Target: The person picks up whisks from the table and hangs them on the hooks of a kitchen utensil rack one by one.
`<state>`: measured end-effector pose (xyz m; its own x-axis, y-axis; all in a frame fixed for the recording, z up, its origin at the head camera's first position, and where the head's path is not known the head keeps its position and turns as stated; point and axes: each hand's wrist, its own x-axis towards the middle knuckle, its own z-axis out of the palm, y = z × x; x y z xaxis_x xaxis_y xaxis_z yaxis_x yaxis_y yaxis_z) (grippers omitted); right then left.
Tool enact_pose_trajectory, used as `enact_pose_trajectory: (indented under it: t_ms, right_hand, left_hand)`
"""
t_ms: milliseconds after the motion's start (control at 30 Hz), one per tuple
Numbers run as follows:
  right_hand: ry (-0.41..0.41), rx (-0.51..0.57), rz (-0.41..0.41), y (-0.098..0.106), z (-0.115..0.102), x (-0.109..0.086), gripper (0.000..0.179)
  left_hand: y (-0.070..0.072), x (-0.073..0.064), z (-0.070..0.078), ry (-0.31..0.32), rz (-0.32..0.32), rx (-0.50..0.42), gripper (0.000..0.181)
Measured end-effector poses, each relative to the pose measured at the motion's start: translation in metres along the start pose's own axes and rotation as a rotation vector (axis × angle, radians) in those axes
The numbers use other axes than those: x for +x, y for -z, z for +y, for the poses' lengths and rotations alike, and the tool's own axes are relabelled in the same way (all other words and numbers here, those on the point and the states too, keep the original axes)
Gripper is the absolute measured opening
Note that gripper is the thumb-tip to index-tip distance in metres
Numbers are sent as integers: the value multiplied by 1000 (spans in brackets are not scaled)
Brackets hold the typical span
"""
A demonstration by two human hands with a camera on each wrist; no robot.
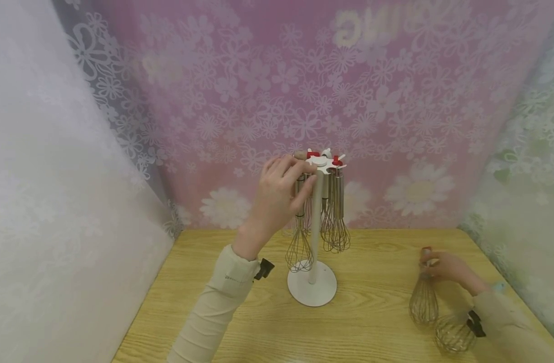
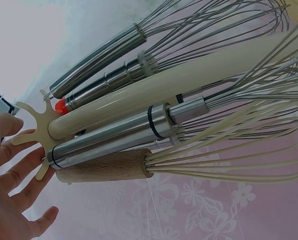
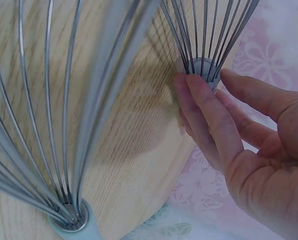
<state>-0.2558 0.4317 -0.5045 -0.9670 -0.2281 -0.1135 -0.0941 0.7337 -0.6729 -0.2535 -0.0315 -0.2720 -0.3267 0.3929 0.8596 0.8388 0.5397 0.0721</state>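
Observation:
A white stand (image 1: 318,227) holds several whisks hanging from its hooked top plate (image 2: 38,131). My left hand (image 1: 279,189) is up at that plate; in the left wrist view its fingers reach loosely behind the hooks, beside a steel-handled whisk (image 2: 108,141) and a wooden-handled one (image 2: 106,167). At the right of the table, my right hand (image 1: 451,270) pinches a red-tipped whisk (image 1: 424,305) between thumb and fingers. The right wrist view shows the fingertips around the foot of its wires (image 3: 205,50); the fingers hide most of its handle.
Another whisk (image 1: 456,334) with a pale blue handle (image 3: 86,227) lies on the wooden table (image 1: 372,302), under the right wrist. The stand's round white base (image 1: 312,297) sits mid-table. Flowered pink cloth (image 1: 259,111) hangs behind, with pale cloth on both sides.

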Motion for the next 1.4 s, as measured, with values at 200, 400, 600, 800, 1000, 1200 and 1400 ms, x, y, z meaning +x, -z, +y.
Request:
enact_pose_trajectory:
  t_ms: [200,400,600,800,1000,1200,1400]
  right_hand:
    - [8,24,-41,-4,-8,0,36]
    - [23,-10,-58,-7,-18,0,37]
    - [40,-19,-67,-10,-21,2,36]
    - [66,17,-89,-14,-25,4,35]
    - [96,30,-116,-20,-33,3,41]
    - [82,45,-139,-26,-40,3,41]
    - [68,38,-148,-31,-46,3,44]
  left_hand:
    - [0,0,0,1,-2,3,15]
    - [0,0,0,5,-5,2,15]
    - [0,0,-1,-2,3,0,15]
    - [0,1,-1,-6,4,-1,14]
    - [0,2,-1,-11,11,1,15]
    - [-1,1,-1,-9,15,-1,14]
    - [-1,1,0,-6,14,0,14]
